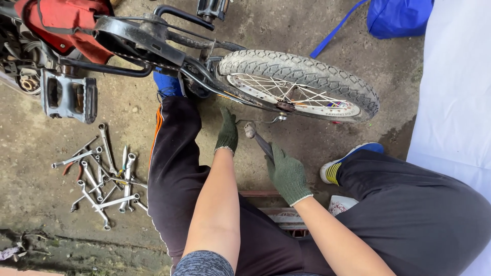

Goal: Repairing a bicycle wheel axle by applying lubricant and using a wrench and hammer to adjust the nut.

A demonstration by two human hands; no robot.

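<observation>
Hammer (257, 140) slants up-left toward the bike wheel (302, 84), gripped tight in the right hand (288, 174). Left hand (227, 132), fingers together, touches the frame beside it. Wrenches (102, 176) lie on the dirty concrete floor (128, 112).

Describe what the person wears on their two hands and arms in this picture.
Both the left hand and right hand wear dark green knitted gloves with pale trim at the cuffs. The forearms are bare. A grey mottled sleeve covers the left upper arm.
</observation>
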